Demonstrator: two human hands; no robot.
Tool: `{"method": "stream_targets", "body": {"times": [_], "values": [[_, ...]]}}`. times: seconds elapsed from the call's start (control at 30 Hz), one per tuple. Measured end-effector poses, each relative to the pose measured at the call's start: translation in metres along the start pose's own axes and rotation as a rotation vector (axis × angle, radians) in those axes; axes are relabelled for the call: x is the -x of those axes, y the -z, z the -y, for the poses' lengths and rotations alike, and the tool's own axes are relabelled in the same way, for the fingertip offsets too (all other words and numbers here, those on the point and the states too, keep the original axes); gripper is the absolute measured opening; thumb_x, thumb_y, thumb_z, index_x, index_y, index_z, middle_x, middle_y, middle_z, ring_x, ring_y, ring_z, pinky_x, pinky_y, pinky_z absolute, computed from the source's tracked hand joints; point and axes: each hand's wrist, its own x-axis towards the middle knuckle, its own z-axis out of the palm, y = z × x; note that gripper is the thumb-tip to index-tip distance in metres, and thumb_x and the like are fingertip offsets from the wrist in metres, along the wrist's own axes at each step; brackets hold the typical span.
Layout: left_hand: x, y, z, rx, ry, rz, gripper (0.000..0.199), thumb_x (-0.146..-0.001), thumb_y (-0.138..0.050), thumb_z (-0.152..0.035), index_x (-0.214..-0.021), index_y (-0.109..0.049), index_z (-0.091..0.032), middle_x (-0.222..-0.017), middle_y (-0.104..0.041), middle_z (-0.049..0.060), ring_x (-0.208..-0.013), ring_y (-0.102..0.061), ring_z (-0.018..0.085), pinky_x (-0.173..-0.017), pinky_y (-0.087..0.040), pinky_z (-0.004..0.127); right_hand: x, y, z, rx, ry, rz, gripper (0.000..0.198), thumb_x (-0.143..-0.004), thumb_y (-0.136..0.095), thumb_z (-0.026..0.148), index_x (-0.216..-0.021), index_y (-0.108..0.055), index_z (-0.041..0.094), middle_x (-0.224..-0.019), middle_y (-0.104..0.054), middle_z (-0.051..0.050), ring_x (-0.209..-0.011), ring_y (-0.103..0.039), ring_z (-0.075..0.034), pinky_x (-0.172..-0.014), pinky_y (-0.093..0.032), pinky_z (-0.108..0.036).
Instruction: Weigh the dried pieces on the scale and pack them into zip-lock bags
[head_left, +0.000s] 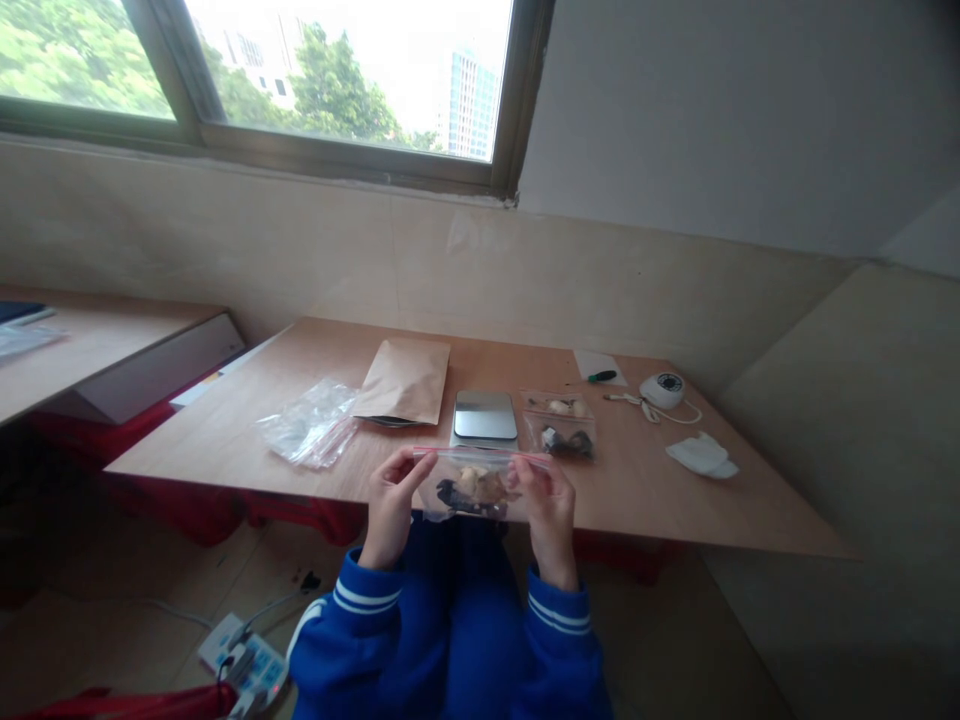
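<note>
Between my hands is a clear zip bag (472, 485) with a red-edged seal along its top, holding pale and dark dried pieces whose kind I cannot make out. My left hand (394, 500) pinches the seal's left end, thumb on top. The right end is gripped by the thumb and fingers of my right hand (546, 505). Just beyond the bag sits a flat scale (485, 415) with a shiny metal plate. To its right lie a filled zip bag (566, 440) with dark and pale pieces and another zip bag (559, 404) behind it.
A brown paper pouch (405, 382) and a pile of clear plastic bags (307, 425) lie left on the table (645, 505). Rightward are a screwdriver (602, 377), a white corded device (664, 390) and a crumpled white tissue (703, 456). A power strip (251, 665) rests on the floor.
</note>
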Motion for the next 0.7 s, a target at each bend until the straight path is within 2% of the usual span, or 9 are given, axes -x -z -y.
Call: {"method": "stream_targets", "body": {"times": [0.13,0.3,0.5,0.7], "values": [[0.003,-0.006,0.000,0.071,0.019,-0.024,0.020,-0.075,-0.071,-0.034,-0.075,-0.062,-0.017,-0.067,-0.057,-0.004,-0.064,-0.052,0.009,-0.066,-0.043,0.020,0.000,-0.006,-0.002,-0.100,-0.110,0.007,0.023,-0.078,-0.069,0.041,-0.079,-0.064,0.019,-0.065,-0.063,0.002,-0.059,-0.058,-0.012,-0.055,-0.049,-0.022],[0.006,-0.012,0.005,0.107,0.091,-0.005,0.034,-0.073,-0.072,-0.039,-0.100,-0.063,-0.019,-0.084,-0.067,0.000,-0.074,-0.062,0.013,-0.069,-0.049,0.024,0.002,-0.009,-0.003,-0.190,-0.205,0.144,0.031,-0.080,-0.068,0.043,-0.103,-0.065,0.021,-0.080,-0.067,0.000,-0.069,-0.062,-0.012,-0.059,-0.053,-0.022],[0.004,-0.007,0.012,0.068,0.093,-0.001,0.030,-0.074,-0.072,-0.039,-0.090,-0.063,-0.015,-0.078,-0.066,0.002,-0.070,-0.063,0.014,-0.066,-0.050,0.026,0.001,-0.008,-0.007,-0.127,-0.192,0.189,0.029,-0.076,-0.072,0.042,-0.094,-0.068,0.020,-0.083,-0.069,-0.002,-0.071,-0.065,-0.015,-0.058,-0.054,-0.023],[0.001,-0.002,0.008,-0.012,0.058,-0.008,0.027,-0.073,-0.072,-0.038,-0.087,-0.066,-0.016,-0.076,-0.066,0.002,-0.072,-0.062,0.015,-0.068,-0.049,0.026,0.003,-0.010,-0.011,-0.119,-0.186,0.140,0.025,-0.074,-0.074,0.039,-0.089,-0.067,0.020,-0.080,-0.070,-0.001,-0.068,-0.066,-0.015,-0.055,-0.055,-0.024]]}}
